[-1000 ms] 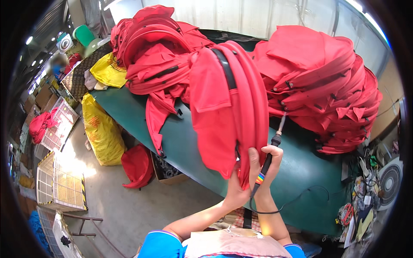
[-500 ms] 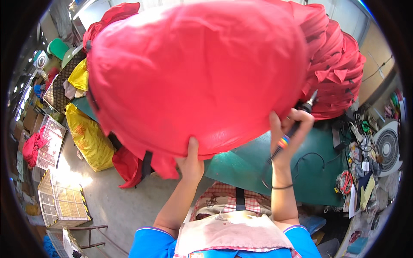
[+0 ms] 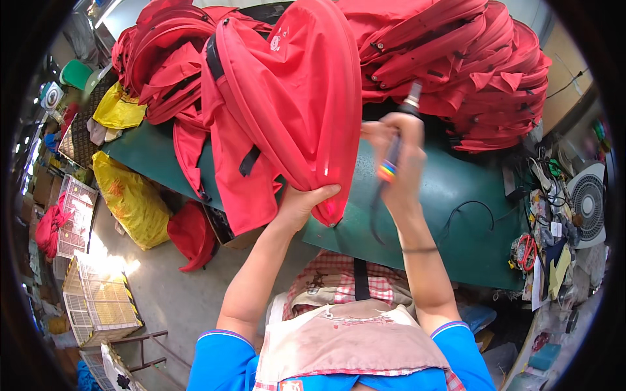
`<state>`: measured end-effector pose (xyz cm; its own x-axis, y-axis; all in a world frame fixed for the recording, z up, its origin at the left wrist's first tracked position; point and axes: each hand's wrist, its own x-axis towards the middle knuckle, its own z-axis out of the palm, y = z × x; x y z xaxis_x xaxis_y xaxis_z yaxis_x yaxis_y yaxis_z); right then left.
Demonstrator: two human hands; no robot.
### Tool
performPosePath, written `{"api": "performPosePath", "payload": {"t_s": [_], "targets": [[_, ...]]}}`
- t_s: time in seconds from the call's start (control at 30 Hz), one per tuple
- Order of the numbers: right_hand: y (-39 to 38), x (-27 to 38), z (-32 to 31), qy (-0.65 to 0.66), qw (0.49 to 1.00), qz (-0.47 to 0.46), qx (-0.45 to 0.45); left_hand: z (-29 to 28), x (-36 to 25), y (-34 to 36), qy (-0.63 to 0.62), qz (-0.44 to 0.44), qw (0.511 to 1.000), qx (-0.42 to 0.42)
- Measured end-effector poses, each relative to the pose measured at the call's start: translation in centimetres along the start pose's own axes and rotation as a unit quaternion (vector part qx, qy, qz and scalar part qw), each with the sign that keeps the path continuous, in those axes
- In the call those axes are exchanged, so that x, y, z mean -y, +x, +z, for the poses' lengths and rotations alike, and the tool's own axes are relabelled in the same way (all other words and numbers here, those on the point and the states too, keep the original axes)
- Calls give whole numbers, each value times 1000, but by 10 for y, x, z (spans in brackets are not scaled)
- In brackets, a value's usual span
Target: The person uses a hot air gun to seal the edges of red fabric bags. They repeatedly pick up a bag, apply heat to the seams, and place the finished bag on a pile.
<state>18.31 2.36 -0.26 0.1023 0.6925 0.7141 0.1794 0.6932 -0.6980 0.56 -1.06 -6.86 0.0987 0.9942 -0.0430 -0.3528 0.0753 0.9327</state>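
A large red fabric hood (image 3: 297,98) with curved, piped edges stands tilted over the table, showing its folded side and a small white print. My left hand (image 3: 298,205) is closed on its lower corner, the thumb lying across the red cloth. To the right of the hood, my right hand (image 3: 403,156) grips a soldering iron (image 3: 411,103) with a dark handle and rainbow-coloured band. The iron's metal end points up and away, and its black cord hangs beside my wrist. Motion blurs the right fingers, which are close to the hood's right edge.
Stacked red hoods (image 3: 456,72) fill the far right, and more red pieces (image 3: 169,58) lie at the far left of the green table (image 3: 443,215). Cables and a fan (image 3: 588,205) stand at right. A yellow bag (image 3: 130,202) and wire crates (image 3: 101,300) are at left.
The hood has turned from its broad face to a narrow, folded side and come down to the left. My right hand has let go of its edge and moved up and left with the iron.
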Motion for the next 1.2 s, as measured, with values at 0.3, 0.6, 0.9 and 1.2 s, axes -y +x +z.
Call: {"api": "performPosePath", "payload": {"t_s": [0.3, 0.6, 0.9, 1.2], "targets": [[-88, 71, -54, -45, 979, 82, 181, -1, 9, -1, 32, 56, 997, -41], [-62, 56, -28, -88, 981, 66, 161, 13, 12, -7, 36, 80, 995, -47], [-37, 15, -34, 156, 968, 196, -18, 15, 23, -18, 16, 46, 997, -59], [-90, -49, 15, 192, 938, 263, -115, -6, 16, -45, -187, 117, 964, -150]]}}
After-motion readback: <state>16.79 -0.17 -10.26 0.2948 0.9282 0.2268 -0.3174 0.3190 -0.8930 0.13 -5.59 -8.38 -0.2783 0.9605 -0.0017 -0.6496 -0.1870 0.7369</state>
